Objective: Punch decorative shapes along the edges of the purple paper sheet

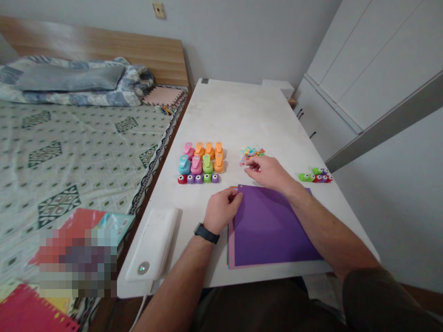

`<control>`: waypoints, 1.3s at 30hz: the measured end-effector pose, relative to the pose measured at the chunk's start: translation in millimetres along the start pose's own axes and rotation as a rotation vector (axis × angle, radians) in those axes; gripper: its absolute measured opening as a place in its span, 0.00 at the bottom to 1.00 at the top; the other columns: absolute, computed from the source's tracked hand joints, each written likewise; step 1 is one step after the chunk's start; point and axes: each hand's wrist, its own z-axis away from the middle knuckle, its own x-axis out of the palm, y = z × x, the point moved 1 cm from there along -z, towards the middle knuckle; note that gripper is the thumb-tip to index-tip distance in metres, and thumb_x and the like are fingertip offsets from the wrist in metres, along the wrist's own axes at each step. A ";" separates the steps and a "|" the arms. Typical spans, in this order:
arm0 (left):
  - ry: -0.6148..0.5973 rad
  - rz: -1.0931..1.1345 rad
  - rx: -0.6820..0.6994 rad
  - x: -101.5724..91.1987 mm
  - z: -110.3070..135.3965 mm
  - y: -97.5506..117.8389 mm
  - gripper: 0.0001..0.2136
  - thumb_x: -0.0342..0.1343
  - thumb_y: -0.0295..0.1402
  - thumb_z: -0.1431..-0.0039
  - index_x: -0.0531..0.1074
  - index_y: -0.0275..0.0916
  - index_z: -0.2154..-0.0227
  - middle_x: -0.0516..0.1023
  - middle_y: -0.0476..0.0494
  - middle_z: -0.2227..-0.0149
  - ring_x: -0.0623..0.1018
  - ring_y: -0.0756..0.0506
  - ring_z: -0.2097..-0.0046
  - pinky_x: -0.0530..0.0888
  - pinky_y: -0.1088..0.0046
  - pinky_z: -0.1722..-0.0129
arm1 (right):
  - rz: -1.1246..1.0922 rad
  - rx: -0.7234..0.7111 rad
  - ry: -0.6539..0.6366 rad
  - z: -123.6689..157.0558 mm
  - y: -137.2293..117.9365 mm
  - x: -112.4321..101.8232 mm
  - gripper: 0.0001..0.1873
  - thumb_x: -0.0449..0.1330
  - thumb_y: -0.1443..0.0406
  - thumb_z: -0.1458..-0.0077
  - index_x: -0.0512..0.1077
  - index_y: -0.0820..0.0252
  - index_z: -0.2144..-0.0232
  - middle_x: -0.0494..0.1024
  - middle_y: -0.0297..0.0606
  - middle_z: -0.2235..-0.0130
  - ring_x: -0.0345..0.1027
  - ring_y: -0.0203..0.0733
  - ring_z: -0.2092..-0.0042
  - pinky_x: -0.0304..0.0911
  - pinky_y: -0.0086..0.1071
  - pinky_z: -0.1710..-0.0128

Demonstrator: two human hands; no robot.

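Observation:
A purple paper sheet (270, 226) lies on top of a stack of coloured sheets at the near edge of the white table (238, 115). My left hand (221, 208) is closed, with its fingers pinching the sheet's upper left corner. My right hand (268, 171) rests beyond the sheet, fingers curled at a small heap of coloured paper cut-outs (249, 153); what they hold, if anything, is hidden. A black watch sits on my left wrist.
Pastel lever punches (203, 159) stand in two rows, with small round punches (198, 178) in front. More small punches (316, 175) lie near the right edge. A white power bank (154, 244) lies at the near left. A bed (69, 147) is on the left.

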 end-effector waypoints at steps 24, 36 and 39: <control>-0.001 0.002 -0.010 0.1 -2.1 0.6 0.16 0.52 0.46 0.37 0.75 0.40 0.72 0.75 0.51 0.76 0.71 0.49 0.73 0.61 0.73 0.71 | 0.649 0.488 -0.274 73.1 239.9 -139.5 0.20 0.61 0.55 0.47 0.81 0.56 0.55 0.82 0.45 0.52 0.74 0.53 0.52 0.65 0.40 0.55; -0.009 0.024 -0.022 -0.2 -1.5 3.3 0.16 0.52 0.46 0.36 0.74 0.40 0.72 0.73 0.52 0.77 0.70 0.49 0.73 0.61 0.73 0.71 | 0.370 0.343 0.163 66.1 158.9 -125.7 0.16 0.60 0.54 0.41 0.77 0.56 0.56 0.82 0.45 0.56 0.75 0.50 0.58 0.66 0.42 0.56; -0.007 0.029 -0.017 -0.6 -0.8 4.2 0.16 0.52 0.46 0.36 0.73 0.40 0.73 0.71 0.53 0.78 0.69 0.50 0.74 0.61 0.74 0.72 | 0.146 0.264 0.165 63.4 113.7 -101.0 0.16 0.60 0.54 0.40 0.75 0.55 0.54 0.82 0.43 0.57 0.73 0.44 0.65 0.67 0.40 0.60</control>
